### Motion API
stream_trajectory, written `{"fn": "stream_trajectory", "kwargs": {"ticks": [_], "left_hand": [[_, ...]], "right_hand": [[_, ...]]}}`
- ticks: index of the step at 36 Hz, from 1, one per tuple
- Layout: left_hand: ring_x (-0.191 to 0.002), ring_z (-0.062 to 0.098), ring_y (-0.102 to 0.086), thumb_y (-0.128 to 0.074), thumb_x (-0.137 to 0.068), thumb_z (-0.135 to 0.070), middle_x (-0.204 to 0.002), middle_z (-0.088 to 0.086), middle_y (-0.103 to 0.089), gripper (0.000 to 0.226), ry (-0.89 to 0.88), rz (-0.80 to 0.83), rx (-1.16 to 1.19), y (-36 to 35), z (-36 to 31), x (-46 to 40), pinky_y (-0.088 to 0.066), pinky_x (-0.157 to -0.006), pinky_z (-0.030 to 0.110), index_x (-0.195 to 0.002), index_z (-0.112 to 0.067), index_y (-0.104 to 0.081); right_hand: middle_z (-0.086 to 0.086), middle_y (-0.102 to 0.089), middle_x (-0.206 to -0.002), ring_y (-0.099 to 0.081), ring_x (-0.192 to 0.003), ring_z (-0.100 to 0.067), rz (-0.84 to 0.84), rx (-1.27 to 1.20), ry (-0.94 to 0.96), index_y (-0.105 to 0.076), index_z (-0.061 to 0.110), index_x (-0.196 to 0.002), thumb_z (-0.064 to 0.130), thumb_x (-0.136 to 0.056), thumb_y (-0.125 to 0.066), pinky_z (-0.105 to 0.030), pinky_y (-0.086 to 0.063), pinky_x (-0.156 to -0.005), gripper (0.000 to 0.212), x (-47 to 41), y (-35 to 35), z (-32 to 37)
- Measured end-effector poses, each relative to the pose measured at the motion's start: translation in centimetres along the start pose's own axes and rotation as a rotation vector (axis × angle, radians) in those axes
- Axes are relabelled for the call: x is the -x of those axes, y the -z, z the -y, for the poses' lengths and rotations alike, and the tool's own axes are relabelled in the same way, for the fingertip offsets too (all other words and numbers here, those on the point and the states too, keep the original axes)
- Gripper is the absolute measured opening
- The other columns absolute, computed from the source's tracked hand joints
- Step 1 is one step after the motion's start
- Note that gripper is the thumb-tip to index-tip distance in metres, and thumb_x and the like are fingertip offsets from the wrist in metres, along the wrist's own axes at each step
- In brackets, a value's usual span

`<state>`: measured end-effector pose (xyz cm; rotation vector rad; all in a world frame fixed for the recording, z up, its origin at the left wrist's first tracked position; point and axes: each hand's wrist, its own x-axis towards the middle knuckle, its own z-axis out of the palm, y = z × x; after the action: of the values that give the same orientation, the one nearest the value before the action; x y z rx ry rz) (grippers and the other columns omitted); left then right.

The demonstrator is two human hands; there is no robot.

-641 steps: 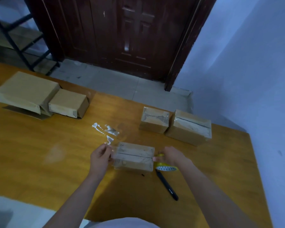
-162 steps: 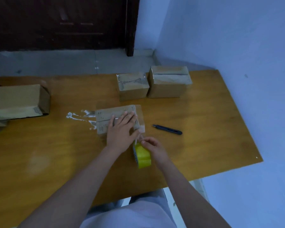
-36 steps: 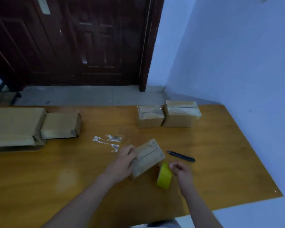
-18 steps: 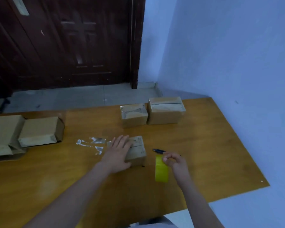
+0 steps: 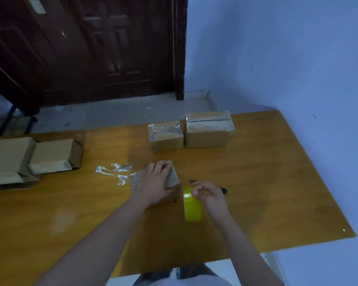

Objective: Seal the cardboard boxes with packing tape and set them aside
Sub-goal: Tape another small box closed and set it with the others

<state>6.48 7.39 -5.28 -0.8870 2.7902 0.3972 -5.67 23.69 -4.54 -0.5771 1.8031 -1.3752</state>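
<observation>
Orange-brown desk (image 5: 256, 182) ran across the frame, dark wooden door (image 5: 101, 48) upper left, blue wall (image 5: 287, 58) right.

Progress, judged: two taped boxes (image 5: 166, 135) stood side by side at upper centre of the desk, glossy tape over their tops; they looked sealed and set aside. Two untaped boxes (image 5: 52, 156) lay at the left edge, apparently waiting. Small box (image 5: 173, 179) at frame centre carried tape on its top and seemed the one in hand, not yet set aside.

Contents: every box was closed; nothing inside could be seen.

Left hand (image 5: 156, 185) lay over the small box, fingers spread across its top, thumb at the near side. Right hand (image 5: 210, 196), just right of it, pinched the top of the yellow tape roll (image 5: 191, 207), which stood on edge beside the box. Black cutter (image 5: 222, 189) lay behind the right hand. Tape scraps (image 5: 114, 171) were stuck to the desk left of the box.
</observation>
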Motion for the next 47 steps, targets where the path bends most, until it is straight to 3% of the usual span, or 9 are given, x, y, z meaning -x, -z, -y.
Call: {"fn": "stream_trajectory", "kwargs": {"ticks": [9, 16, 21, 29, 33, 36, 40, 44, 47], "left_hand": [[-0.133, 0.021, -0.016, -0.075, -0.076, -0.031, -0.149, 0.001, -0.022, 0.086, 0.005, -0.022, 0.243, -1.0, 0.1, 1.5, -0.022, -0.113, 0.036, -0.148, -0.019, -0.03], [-0.125, 0.013, -0.035, -0.043, -0.078, -0.064, -0.128, -0.005, -0.044, 0.061, 0.029, -0.194, 0.714, 1.6, -3.2, 2.3, -0.029, -0.106, 0.032, -0.122, -0.024, -0.056], [-0.097, 0.013, -0.057, -0.059, -0.083, -0.052, -0.095, -0.002, -0.063, 0.039, -0.025, -0.239, 0.886, 3.3, -5.4, 2.2, -0.043, -0.087, 0.029, -0.091, -0.015, -0.069], [-0.069, 0.017, -0.052, -0.069, -0.084, -0.008, -0.073, 0.006, -0.062, 0.017, 0.084, -0.301, 0.723, 5.1, -6.8, 1.6, -0.041, -0.065, 0.03, -0.069, -0.007, -0.062], [-0.057, 0.006, -0.04, -0.065, -0.089, -0.013, -0.058, -0.006, -0.048, 0.032, 0.164, -0.343, 0.742, 5.5, -6.7, 1.5, -0.031, -0.053, 0.017, -0.062, -0.021, -0.051], [-0.063, 0.022, -0.054, -0.067, -0.084, -0.024, -0.063, 0.003, -0.058, 0.026, 0.308, -0.332, 0.878, 6.2, -5.8, 1.0, -0.048, -0.067, 0.034, -0.06, -0.025, -0.058], [-0.055, 0.024, -0.057, -0.058, -0.091, -0.01, -0.066, 0.014, -0.06, 0.019, 0.522, -0.262, 1.117, 7.7, -5.5, 0.4, -0.052, -0.056, 0.031, -0.073, -0.011, -0.057], [-0.053, 0.026, -0.061, -0.049, -0.09, -0.004, -0.067, 0.018, -0.062, 0.012, 0.601, -0.153, 1.234, 9.3, -5.2, -0.4, -0.056, -0.052, 0.037, -0.082, -0.003, -0.057], [-0.032, 0.018, -0.053, -0.054, -0.09, -0.002, -0.039, 0.004, -0.054, 0.023, 0.573, -0.159, 1.227, 11.1, -5.7, -1.2, -0.052, -0.04, 0.03, -0.067, -0.004, -0.052]], "right_hand": [[0.001, -0.065, -0.1, -0.059, -0.098, -0.014, 0.062, -0.039, 0.047, -0.058, 0.022, -0.057, -0.002, -0.081, -0.067, -0.033, -0.043, -0.09, 0.035, -1.1, 0.8, 0.8], [-0.002, -0.062, -0.097, -0.057, -0.094, -0.015, 0.134, -0.077, 0.04, -0.059, 0.016, -0.062, -0.004, -0.081, -0.064, -0.032, -0.043, -0.086, 0.029, -2.4, 0.8, 3.0], [-0.003, -0.064, -0.083, -0.057, -0.078, -0.012, 0.196, -0.087, 0.058, -0.06, 0.014, -0.066, -0.006, -0.08, -0.064, -0.029, -0.043, -0.078, 0.024, -3.4, 0.8, 4.4], [0.014, -0.065, -0.064, -0.056, -0.064, 0.002, 0.062, 0.044, 0.139, -0.066, 0.023, -0.066, 0.008, -0.082, -0.067, -0.023, -0.044, -0.066, 0.022, -2.9, 0.8, 5.3], [-0.003, -0.067, -0.112, -0.06, -0.101, -0.012, 0.011, 0.208, 0.246, -0.067, 0.009, -0.114, 0.023, -0.094, -0.056, -0.019, -0.041, -0.081, 0.026, -1.5, 0.3, 6.3], [-0.003, -0.052, -0.134, -0.047, -0.124, -0.017, 0.085, 0.103, 0.159, -0.046, 0.01, -0.138, 0.035, -0.096, -0.049, -0.026, -0.037, -0.099, 0.049, -0.4, 0.2, 7.0], [-0.011, -0.064, -0.102, -0.061, -0.092, -0.024, 0.129, -0.031, 0.133, -0.061, 0.005, -0.109, 0.039, -0.095, -0.051, -0.037, -0.048, -0.079, 0.037, 1.0, 1.2, 8.1], [0.005, -0.059, -0.078, -0.057, -0.07, -0.007, 0.297, -0.089, 0.166, -0.061, 0.014, -0.09, 0.02, -0.096, -0.053, -0.021, -0.044, -0.064, 0.011, 1.8, 2.6, 9.6], [0.012, -0.061, -0.071, -0.056, -0.06, 0.004, 0.343, -0.085, 0.213, -0.061, 0.017, -0.09, 0.009, -0.095, -0.053, -0.011, -0.041, -0.053, 0.013, 2.3, 2.7, 10.9]]}}
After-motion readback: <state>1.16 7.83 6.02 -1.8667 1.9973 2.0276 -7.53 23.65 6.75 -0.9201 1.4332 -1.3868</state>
